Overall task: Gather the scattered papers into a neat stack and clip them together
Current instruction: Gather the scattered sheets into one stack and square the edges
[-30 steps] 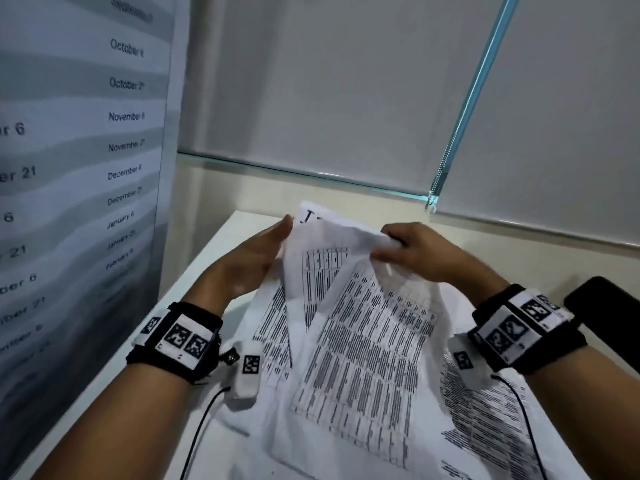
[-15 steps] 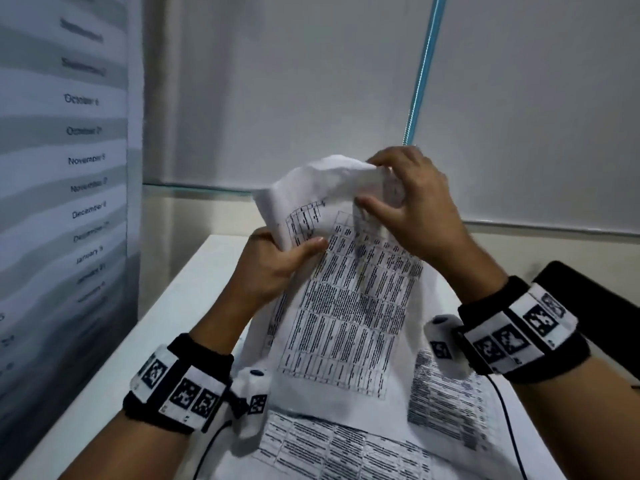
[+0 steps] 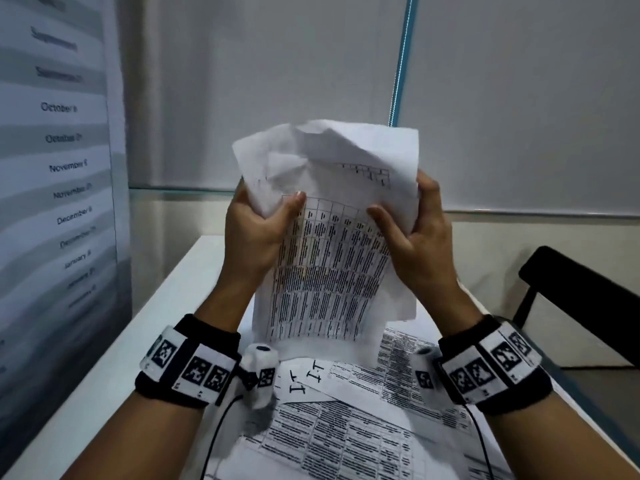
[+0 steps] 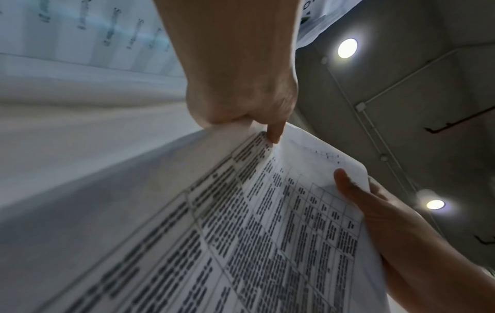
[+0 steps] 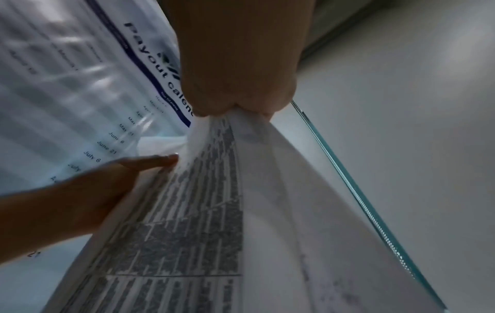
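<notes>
Change: held sheets point(image 3: 329, 258) now lifted upright off the desk point(image 3: 104, 375), top crumpled.
Hands: left hand point(image 3: 256, 233) and right hand point(image 3: 419, 244) pinch their side edges.
Remaining: loose papers point(image 3: 346, 427) at 6 o'clock, ungathered, unclipped.

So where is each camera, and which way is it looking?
Head: on the person's head, looking forward and down at the left hand and right hand gripping crumpled white printed papers above the white table.
Left wrist: looks upward along the left hand.
Right wrist: looks upward along the right hand.
Shared: both hands and papers.
</notes>
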